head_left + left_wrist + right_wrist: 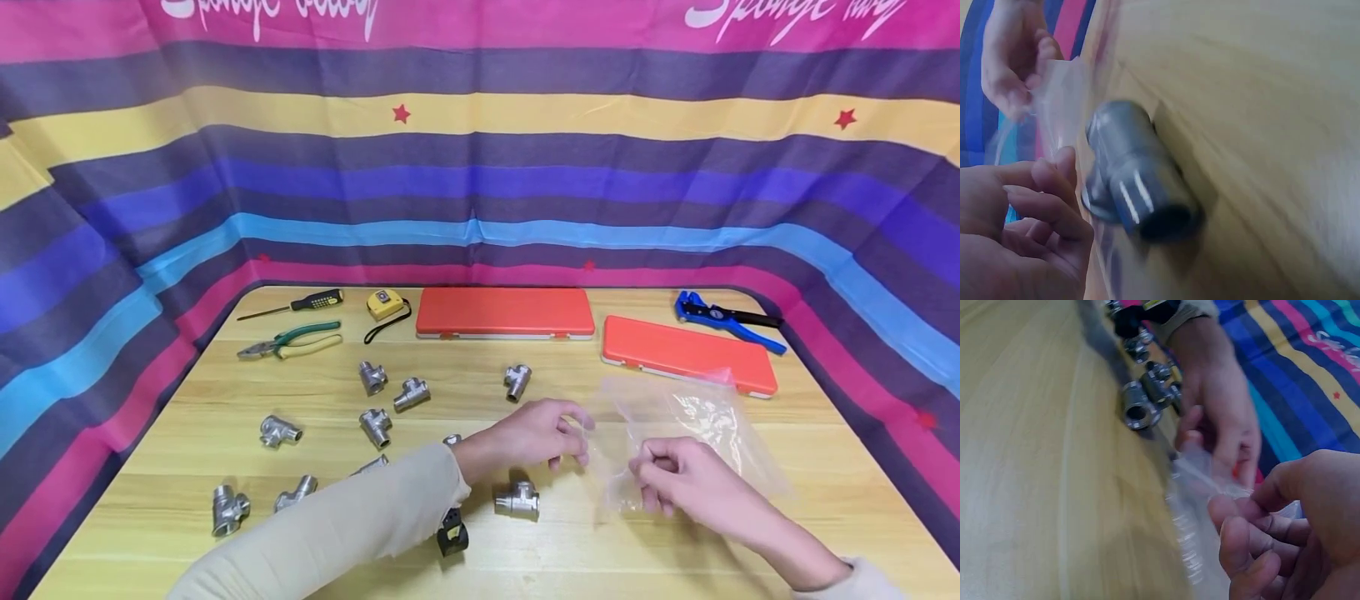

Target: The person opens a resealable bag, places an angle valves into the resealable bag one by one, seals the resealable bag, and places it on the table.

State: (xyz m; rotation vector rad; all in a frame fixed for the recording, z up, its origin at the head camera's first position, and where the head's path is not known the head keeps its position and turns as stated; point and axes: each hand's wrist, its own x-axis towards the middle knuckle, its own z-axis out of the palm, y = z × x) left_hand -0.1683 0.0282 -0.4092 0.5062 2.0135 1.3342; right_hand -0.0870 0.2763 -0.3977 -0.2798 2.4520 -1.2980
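Both grips on the plastic bag

The clear, thin plastic bag (731, 429) lies on the pale wood-grain worktop (570, 571); we take it as our landmark. The person's right grip (686, 479) is at the bag's near left part, thumb and forefinger pinching the film, the other fingers curled. The left grip (534, 433) reaches to the bag's left edge; in the left wrist view we see its thumb and fingertip pinching the film too.

Just left of the bag, below the left grip, we note a silver metal tee-shaped pipe fitting (519, 500) on its side. More silver fittings (375, 427) lie scattered farther left, some partly hidden by the cream sleeve (337, 525).

Directly behind the bag: a smaller red flat case (690, 354), with a blue tool with a black handle (723, 319) past it. Behind and left of the bag: a larger red flat case (504, 311). Farther left along the back we record a yellow tape measure (385, 304), a black-and-yellow screwdriver (317, 300) and green-and-cream-handled pliers (292, 340).
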